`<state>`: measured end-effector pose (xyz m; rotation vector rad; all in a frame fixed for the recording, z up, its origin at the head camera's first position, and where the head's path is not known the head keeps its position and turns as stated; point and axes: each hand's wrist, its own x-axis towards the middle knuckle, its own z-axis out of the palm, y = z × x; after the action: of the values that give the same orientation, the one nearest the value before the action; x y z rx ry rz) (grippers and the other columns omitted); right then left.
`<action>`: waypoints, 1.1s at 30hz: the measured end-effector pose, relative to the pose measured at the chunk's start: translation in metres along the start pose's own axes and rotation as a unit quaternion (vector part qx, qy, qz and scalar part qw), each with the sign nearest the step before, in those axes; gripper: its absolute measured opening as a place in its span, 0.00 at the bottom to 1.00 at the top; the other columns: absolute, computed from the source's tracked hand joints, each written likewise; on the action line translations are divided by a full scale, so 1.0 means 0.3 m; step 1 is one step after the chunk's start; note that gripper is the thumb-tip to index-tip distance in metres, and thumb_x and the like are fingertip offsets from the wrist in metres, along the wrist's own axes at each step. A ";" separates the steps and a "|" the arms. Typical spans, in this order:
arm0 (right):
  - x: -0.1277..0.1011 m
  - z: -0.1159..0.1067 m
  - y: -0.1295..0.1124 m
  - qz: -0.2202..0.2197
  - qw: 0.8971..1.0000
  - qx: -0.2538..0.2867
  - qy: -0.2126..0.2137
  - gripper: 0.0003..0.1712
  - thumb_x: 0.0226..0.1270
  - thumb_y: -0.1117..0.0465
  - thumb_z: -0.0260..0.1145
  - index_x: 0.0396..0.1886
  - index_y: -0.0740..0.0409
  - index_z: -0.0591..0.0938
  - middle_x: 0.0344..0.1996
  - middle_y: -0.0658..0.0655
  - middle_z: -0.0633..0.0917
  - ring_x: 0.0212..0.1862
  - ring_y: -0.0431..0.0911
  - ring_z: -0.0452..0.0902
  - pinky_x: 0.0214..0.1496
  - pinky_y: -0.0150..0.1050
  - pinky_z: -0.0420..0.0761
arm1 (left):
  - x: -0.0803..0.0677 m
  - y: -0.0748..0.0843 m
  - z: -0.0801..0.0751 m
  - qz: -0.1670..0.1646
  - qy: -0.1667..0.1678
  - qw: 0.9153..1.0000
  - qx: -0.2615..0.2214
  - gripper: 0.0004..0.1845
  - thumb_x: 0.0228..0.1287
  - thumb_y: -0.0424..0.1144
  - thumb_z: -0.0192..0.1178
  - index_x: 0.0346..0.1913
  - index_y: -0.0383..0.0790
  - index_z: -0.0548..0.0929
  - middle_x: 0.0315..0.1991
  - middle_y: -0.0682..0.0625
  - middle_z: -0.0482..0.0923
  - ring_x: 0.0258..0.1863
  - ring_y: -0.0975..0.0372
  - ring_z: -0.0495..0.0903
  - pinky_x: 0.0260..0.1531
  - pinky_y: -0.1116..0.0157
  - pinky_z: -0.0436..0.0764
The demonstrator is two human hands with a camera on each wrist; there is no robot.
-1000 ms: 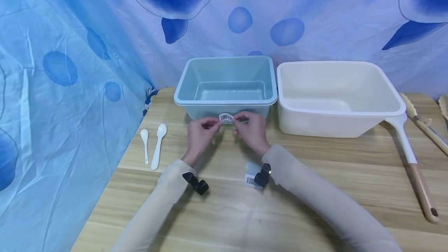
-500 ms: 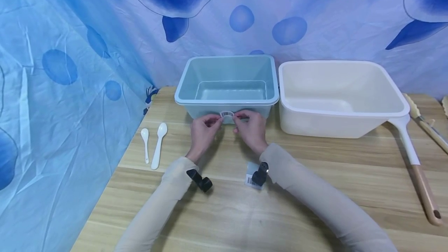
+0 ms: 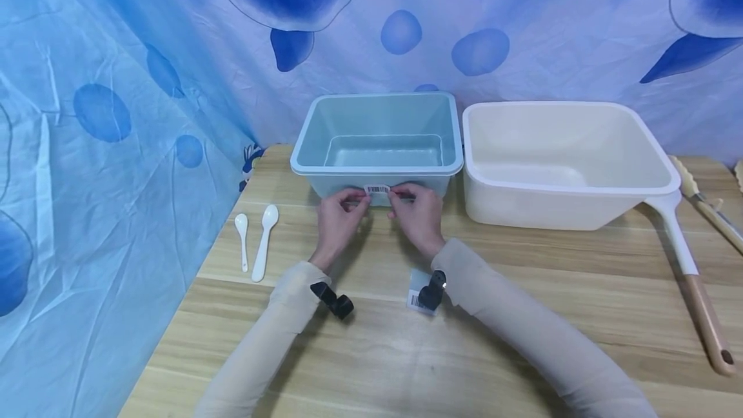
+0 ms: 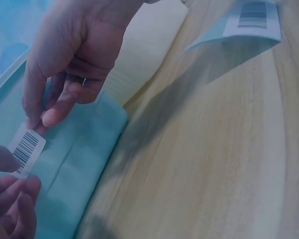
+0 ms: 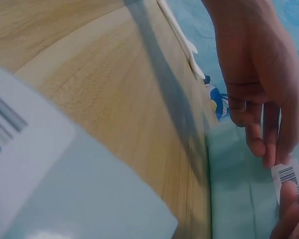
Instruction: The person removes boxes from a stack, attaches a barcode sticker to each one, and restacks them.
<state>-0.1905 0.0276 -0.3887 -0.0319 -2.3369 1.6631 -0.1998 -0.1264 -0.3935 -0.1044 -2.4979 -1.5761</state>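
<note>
I pinch the barcode sticker (image 3: pixel 377 189) by its two ends, left hand (image 3: pixel 338 218) and right hand (image 3: pixel 416 215), just before the blue bin (image 3: pixel 376 166) front wall. It seems thin, limp and sticky, so I hold only the edges.

bin (image 3: pixel 377 131) sitting at table (image 3: pixel 522 315) back, tub (image 3: pixel 565 160) just right of it; two spoons (image 3: pixel 258 244) lying left | label (image 3: pixel 377 189) sitting on bin's front wall, between both hands; sheet (image 3: pixel 415 290) lying nearer, behind right wrist
</note>
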 end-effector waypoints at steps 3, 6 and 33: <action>-0.002 0.001 0.003 0.010 1.000 0.007 0.000 0.08 0.62 0.62 0.69 0.39 0.61 0.87 0.37 0.61 0.89 0.26 0.53 0.87 0.21 0.27 0.78 | -0.008 -0.004 0.000 -0.004 -0.002 1.000 -0.017 0.09 0.61 0.35 0.65 0.43 0.35 0.85 0.38 0.42 0.86 0.29 0.46 0.85 0.15 0.68 0.79; -0.004 -0.001 0.008 0.026 0.999 0.019 -0.005 0.09 0.62 0.60 0.69 0.40 0.60 0.86 0.37 0.60 0.89 0.25 0.52 0.86 0.21 0.27 0.78 | -0.015 -0.010 -0.001 -0.007 0.002 0.999 -0.039 0.10 0.62 0.34 0.64 0.44 0.34 0.85 0.39 0.40 0.86 0.29 0.44 0.85 0.14 0.68 0.79; 0.006 0.011 0.038 0.148 0.958 0.159 -0.185 0.18 0.70 0.63 0.57 0.58 0.58 0.78 0.37 0.61 0.84 0.26 0.44 0.82 0.21 0.32 0.78 | 0.010 -0.016 0.001 -0.002 -0.100 0.990 -0.102 0.12 0.65 0.25 0.55 0.50 0.26 0.80 0.41 0.32 0.81 0.32 0.39 0.82 0.19 0.57 0.81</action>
<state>-0.1947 0.0288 -0.4000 -0.0050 -2.3734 2.3588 -0.2035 -0.1282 -0.3972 -0.3003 -2.4709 -1.9067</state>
